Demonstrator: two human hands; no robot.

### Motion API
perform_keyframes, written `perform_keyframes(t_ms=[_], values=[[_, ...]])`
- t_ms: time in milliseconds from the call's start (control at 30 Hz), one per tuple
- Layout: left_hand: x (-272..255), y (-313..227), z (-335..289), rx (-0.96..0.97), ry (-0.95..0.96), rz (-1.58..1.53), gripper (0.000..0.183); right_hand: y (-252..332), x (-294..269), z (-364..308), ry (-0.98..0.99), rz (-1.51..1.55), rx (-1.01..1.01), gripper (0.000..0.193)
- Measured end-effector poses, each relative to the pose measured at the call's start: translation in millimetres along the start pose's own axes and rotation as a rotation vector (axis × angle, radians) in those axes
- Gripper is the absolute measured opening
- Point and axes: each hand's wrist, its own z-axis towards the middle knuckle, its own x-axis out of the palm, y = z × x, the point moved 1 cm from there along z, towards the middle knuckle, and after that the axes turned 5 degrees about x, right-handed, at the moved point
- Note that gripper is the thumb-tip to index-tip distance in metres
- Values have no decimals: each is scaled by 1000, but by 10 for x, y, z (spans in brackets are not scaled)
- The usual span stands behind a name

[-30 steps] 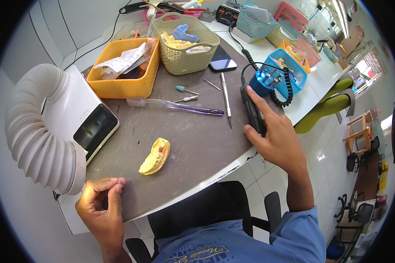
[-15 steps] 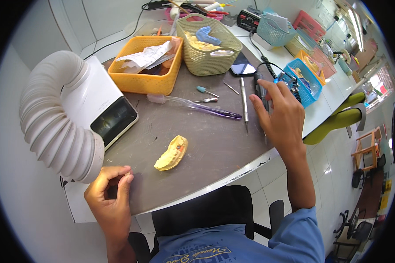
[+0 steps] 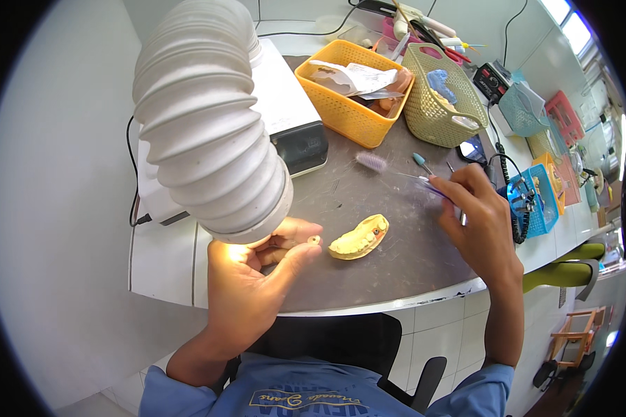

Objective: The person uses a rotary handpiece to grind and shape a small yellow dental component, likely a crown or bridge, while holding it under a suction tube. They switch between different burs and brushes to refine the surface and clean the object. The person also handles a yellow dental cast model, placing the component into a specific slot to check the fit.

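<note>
My left hand is closed under the mouth of a ribbed white hose, lit by a bright light. Between its thumb and forefinger I pinch a small, pale tooth-like piece. A yellow dental cast of an arch of teeth lies on the dark mat just beyond those fingertips; a reddish spot with a dark hole shows in it. My right hand is closed on the purple end of a clear-handled toothbrush, whose bristles are blurred by motion. A blue-tipped bur lies near the brush.
Beyond the mat stand an orange basket with papers and a green basket with casts. A white box with a dark front panel sits behind the hose. On the right are a blue basket and a coiled black cord.
My right hand has left the dark handpiece and taken hold of the toothbrush. My left hand, still pinching, has moved under the hose mouth and nearer the cast. The view has shifted left.
</note>
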Motion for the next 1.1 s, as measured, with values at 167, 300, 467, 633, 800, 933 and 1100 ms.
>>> perform_keyframes(t_ms=[167, 300, 467, 633, 800, 933, 1100], values=[[41, 10, 7, 12, 53, 154, 10, 143, -214, -146, -12, 159, 23, 33], [58, 58, -1, -6, 35, 137, 11, 308, -298, -230, 138, 230, -23, 40], [61, 53, 4, -2, 14, 144, 11, 384, -251, -245, 63, 249, -106, 46], [23, 86, 13, 43, 43, 159, 12, 402, -321, -283, -84, 241, -33, 45], [28, 76, -17, 8, 23, 103, 9, 446, -246, -230, 172, 107, -122, 46], [6, 64, -6, 50, 33, 95, 11, 363, -262, -214, -53, 104, 126, 38], [19, 12, 6, 98, 43, 127, 14, 220, -10, -118, -36, -14, 154, 28]])
